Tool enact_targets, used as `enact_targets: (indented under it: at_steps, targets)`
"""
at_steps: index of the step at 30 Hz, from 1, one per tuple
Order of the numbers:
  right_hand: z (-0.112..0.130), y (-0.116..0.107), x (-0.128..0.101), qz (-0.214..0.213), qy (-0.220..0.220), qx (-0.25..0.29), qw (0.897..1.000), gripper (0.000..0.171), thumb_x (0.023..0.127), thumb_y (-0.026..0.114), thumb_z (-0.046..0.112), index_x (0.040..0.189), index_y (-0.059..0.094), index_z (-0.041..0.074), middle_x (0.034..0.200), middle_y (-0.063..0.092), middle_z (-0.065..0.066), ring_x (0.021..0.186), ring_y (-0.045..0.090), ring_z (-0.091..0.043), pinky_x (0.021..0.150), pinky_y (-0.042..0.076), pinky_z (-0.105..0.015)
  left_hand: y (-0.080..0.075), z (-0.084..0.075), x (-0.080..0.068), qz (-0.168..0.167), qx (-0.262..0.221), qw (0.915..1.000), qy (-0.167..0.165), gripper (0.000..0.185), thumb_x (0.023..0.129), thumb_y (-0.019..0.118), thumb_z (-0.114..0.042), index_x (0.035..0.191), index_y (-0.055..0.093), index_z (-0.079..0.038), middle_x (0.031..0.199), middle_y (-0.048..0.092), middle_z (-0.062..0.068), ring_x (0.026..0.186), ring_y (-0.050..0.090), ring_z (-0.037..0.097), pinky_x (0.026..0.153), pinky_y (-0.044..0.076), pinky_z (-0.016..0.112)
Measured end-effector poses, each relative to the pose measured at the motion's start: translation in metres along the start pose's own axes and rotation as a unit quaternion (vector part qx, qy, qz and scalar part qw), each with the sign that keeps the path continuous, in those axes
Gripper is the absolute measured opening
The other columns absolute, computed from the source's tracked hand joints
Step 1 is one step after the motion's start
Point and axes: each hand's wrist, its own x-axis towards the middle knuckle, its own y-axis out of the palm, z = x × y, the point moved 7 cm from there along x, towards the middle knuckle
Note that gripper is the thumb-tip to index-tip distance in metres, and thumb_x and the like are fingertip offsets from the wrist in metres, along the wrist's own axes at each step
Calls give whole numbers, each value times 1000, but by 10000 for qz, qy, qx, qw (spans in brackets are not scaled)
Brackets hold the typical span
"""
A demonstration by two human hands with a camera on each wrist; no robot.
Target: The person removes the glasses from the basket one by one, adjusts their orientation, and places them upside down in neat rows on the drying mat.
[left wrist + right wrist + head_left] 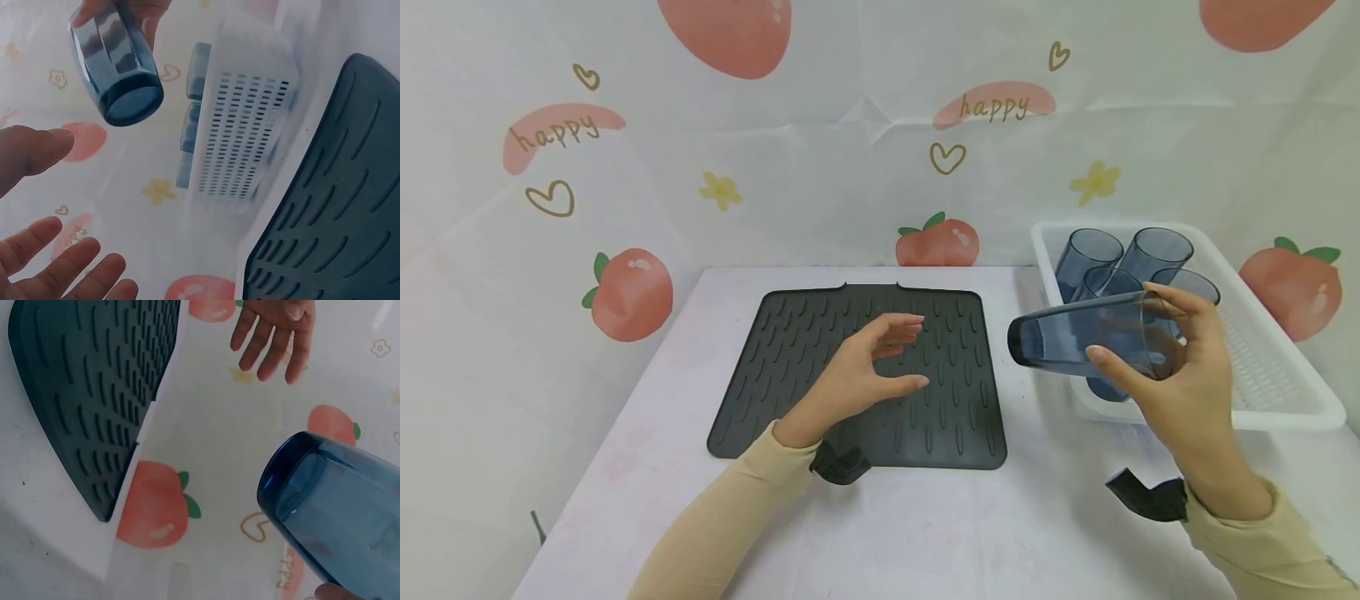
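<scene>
A clear blue drinking glass (1075,335) lies tipped on its side in the air, its thick base toward the left. My right hand (1187,375) grips it near the rim, thumb below and fingers above. Over the dark ridged drying mat (925,417), my left hand (857,375) hovers with thumb and fingers spread and nothing between them. In the left wrist view the glass (115,69) hangs beyond the left fingers, apart from them. The right wrist view shows the glass base (287,469) pointing toward the left hand (278,331).
A white perforated basket (1285,408) stands at the right, with several blue glasses (1086,250) upright in its left part. The mat lies on a white table (925,533). A patterned sheet (820,200) hangs behind the table.
</scene>
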Motion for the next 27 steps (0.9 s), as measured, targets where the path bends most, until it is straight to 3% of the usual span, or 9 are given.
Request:
enact_targets:
  at_steps: [7, 27]
  targets:
    - [0, 11, -3, 68, 49, 340, 9994, 80, 67, 73, -22, 136, 49, 9, 124, 51, -3, 90, 63, -8, 61, 53, -9, 2, -3, 0, 24, 2, 10000, 46, 67, 80, 81, -16, 138, 49, -15, 136, 55, 1, 123, 54, 15, 105, 46, 29]
    - [3, 31, -12, 489, 85, 35, 9988, 82, 71, 76, -15, 141, 42, 10, 122, 50, 3, 97, 63, -1, 71, 54, -10, 16, -12, 7, 174, -103, 9998, 88, 65, 80, 80, -16, 137, 49, -21, 136, 54, -4, 123, 54, 10, 104, 45, 27]
